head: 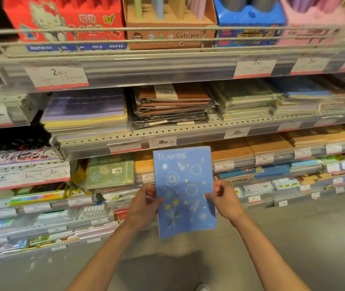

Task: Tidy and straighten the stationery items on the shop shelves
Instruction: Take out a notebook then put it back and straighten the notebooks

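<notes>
Notebook point(184, 192), blue with a firework print, held upright in front of the lower shelves point(167, 131), clear of every stack. Pinched at the left edge by the left hand point(144, 203), thumb on the cover and fingers point(149, 193) curled behind; pinched at the right edge by the right hand point(223, 199), in the same way. Probably light and thin, glossy and perhaps wrapped, so likely slippery and apt to bend; best kept gripped at both long edges near mid-height, then laid flat on a matching pile, perhaps the blue stack point(306, 93) up right.
</notes>
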A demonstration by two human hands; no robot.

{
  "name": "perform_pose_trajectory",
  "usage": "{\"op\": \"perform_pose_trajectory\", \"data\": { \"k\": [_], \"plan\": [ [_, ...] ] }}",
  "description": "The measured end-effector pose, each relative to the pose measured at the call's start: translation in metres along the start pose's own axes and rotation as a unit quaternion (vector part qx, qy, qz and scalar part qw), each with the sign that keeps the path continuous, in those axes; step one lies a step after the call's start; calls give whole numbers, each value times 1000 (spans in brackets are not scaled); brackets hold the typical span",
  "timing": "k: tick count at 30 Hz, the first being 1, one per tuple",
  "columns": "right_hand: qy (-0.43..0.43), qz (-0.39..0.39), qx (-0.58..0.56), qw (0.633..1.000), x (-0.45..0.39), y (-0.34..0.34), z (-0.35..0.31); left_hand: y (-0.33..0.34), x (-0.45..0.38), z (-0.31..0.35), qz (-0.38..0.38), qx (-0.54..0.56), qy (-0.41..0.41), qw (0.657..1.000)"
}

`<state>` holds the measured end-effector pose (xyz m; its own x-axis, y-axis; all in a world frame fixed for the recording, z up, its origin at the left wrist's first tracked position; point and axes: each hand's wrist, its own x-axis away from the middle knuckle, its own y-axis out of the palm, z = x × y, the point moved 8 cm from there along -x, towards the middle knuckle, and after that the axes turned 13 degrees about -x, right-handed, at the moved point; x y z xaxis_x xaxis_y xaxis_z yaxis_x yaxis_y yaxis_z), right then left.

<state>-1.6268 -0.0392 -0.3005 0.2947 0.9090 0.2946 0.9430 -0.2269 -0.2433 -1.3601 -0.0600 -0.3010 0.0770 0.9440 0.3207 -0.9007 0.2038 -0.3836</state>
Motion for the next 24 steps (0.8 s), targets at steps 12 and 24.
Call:
{"op": "perform_pose_trajectory", "data": {
  "k": [12,24],
  "plan": [
    [-128,-25,-53,990,59,46,-104,-111,43,40,80,-10,163,983],
    [-165,-102,-81,978,70,154,-193,-242,75,48,221,22,145,964]
  ]
}}
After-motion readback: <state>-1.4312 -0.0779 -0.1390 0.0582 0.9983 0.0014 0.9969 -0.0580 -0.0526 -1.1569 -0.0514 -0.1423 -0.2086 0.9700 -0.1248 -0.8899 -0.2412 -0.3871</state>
